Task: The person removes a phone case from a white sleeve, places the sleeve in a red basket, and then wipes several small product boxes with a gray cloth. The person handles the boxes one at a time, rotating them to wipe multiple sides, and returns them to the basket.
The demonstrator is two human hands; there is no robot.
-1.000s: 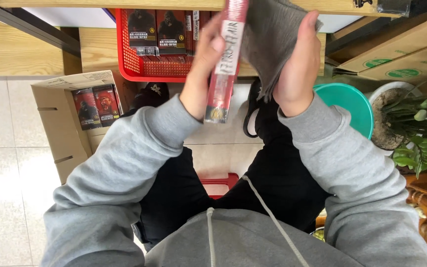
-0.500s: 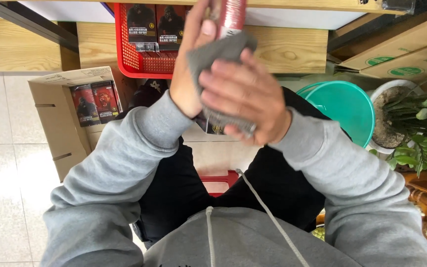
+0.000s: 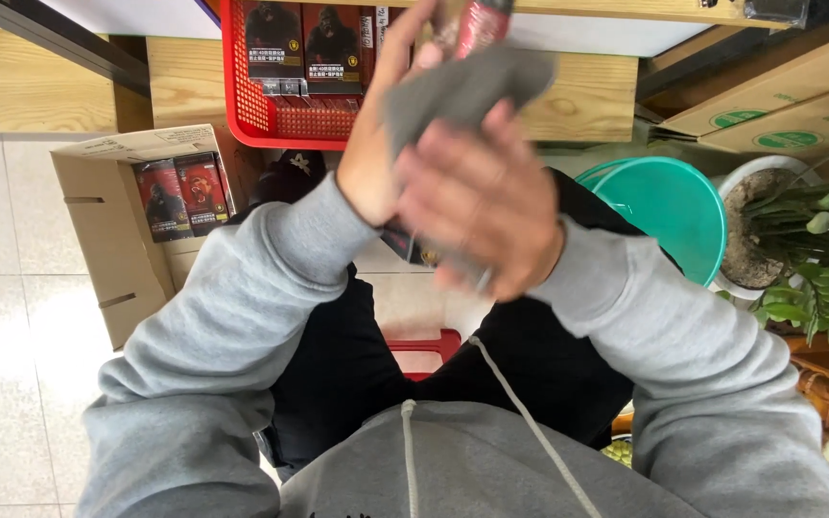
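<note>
Here the grey cloth [image 3: 462,91] lies, seemingly, under right hand [image 3: 477,216] fingers.

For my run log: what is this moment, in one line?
left hand: holds red pack | right hand: presses grey cloth on it

Open floor [image 3: 11,288] lies at the left, while the cardboard box [image 3: 136,221], red basket [image 3: 280,105] and green bucket [image 3: 669,206] crowd the front.

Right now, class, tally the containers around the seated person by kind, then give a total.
Red plastic baskets: 1
Open cardboard boxes: 1
Teal buckets: 1
White plant pots: 1
Total: 4
</note>
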